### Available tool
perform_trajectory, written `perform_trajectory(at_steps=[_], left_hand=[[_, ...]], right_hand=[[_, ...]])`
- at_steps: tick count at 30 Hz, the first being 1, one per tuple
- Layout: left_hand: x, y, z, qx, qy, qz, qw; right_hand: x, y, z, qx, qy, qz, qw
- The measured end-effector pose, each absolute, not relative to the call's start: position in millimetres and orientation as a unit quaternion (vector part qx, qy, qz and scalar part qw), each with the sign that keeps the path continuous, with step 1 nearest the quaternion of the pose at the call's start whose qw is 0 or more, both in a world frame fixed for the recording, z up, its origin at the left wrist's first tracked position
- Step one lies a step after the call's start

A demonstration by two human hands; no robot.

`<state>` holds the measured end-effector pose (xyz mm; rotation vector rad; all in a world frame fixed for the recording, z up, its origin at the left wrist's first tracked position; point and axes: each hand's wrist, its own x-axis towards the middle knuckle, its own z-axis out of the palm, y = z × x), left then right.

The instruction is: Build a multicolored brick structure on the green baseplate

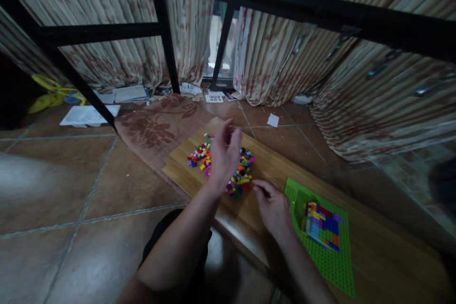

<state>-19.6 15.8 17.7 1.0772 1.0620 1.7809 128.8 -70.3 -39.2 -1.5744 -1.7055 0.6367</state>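
My left hand (223, 154) hangs over the pile of small coloured bricks (223, 166) near the far end of the wooden tabletop (263, 166), fingers loosely spread and curved downward, the grip apart and clamped on nothing that I can see. The hand covers the middle of the pile, so bricks show on both sides of it: red, blue, yellow and green ones to its left, more with pink and green to its right.

My right hand (272, 206) rests low on the tabletop just beside the near edge of the pile, knuckles up, fingers curled in toward the bricks. Its fingertips are hidden under the hand, so I cannot tell whether that grip is pinched on a brick or bare.

Just to the right of that hand lies a green studded baseplate (327, 256), flat on the wood. On it sits 1 partly built block of bricks (320, 225), mostly blue with red, yellow and purple pieces, well apart from the loose pile.

Beyond the tabletop a brown patterned mat (156, 126) lies on the tiled floor (71, 190), with curtains (278, 57) behind.
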Motion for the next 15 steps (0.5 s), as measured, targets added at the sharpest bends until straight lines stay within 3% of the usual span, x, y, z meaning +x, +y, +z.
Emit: perform_trajectory(at_steps=[6, 15], left_hand=[[-75, 36, 26, 0.098, 0.388, 0.755, 0.519], [-77, 29, 30, 0.09, 0.358, 0.721, 0.586]], right_hand=[[104, -25, -47, -0.572, -0.739, 0.211, 0.287], [100, -9, -45, -0.577, -0.779, 0.18, 0.169]])
